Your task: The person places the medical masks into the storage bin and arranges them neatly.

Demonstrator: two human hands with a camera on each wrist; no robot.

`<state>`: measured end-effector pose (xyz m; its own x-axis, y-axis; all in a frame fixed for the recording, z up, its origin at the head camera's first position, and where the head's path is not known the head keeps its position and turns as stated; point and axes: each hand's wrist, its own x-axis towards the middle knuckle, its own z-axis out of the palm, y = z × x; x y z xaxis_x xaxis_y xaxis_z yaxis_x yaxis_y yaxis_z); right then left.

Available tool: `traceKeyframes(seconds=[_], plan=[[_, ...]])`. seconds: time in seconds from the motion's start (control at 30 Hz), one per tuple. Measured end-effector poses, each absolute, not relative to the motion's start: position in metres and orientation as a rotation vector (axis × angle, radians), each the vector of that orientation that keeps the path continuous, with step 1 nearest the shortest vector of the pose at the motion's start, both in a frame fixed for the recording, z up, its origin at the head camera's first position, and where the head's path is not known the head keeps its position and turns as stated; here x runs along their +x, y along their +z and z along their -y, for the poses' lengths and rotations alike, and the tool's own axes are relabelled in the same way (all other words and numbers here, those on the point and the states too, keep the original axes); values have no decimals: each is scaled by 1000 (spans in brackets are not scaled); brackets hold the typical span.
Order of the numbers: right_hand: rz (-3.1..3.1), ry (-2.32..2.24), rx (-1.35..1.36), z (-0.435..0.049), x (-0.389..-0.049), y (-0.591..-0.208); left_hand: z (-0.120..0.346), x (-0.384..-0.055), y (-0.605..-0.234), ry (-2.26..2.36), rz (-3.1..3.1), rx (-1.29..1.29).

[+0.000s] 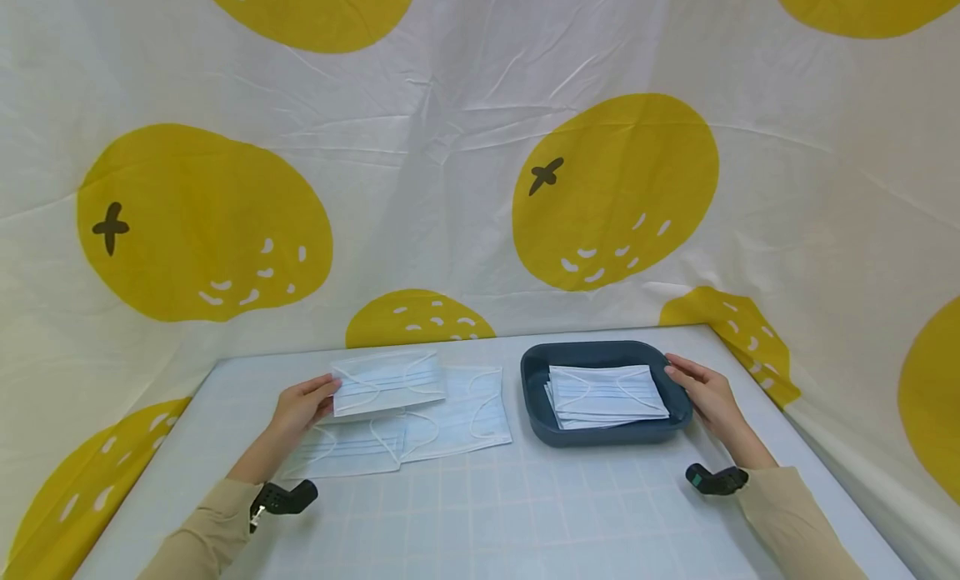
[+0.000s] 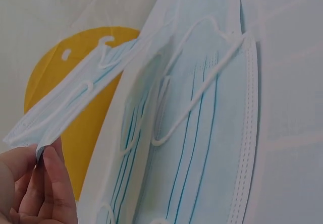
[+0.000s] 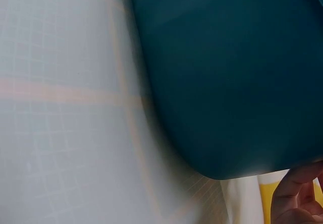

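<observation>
My left hand (image 1: pixel 305 403) pinches a light blue face mask (image 1: pixel 388 383) by its left edge, thumb and fingertips on the corner in the left wrist view. The held mask (image 2: pixel 75 95) is tilted, its white ear loops showing. Below it on the table lie more face masks (image 1: pixel 468 413), partly overlapping, one nearer the front (image 1: pixel 348 451). At the right, a dark blue-grey plastic tray (image 1: pixel 600 437) contains a stack of masks (image 1: pixel 607 392). My right hand (image 1: pixel 708 394) holds the tray's right rim, fingers on top; in the right wrist view the tray's outer wall (image 3: pixel 232 82) fills much of the frame.
The table (image 1: pixel 480 513) has a pale cloth with a faint grid. Behind it hangs a white curtain (image 1: pixel 420 188) printed with large yellow fruit. Each wrist wears a small black camera, the left one (image 1: pixel 285 497) close over the table.
</observation>
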<state>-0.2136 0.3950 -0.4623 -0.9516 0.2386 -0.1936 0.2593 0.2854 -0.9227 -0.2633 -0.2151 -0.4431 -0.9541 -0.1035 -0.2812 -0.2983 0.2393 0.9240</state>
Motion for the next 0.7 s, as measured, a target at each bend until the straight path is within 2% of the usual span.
traceKeyframes(seconds=[0.7], plan=[[-2483, -1816, 485, -395, -213, -462, 172, -247, -431, 1838, -2272, -334]])
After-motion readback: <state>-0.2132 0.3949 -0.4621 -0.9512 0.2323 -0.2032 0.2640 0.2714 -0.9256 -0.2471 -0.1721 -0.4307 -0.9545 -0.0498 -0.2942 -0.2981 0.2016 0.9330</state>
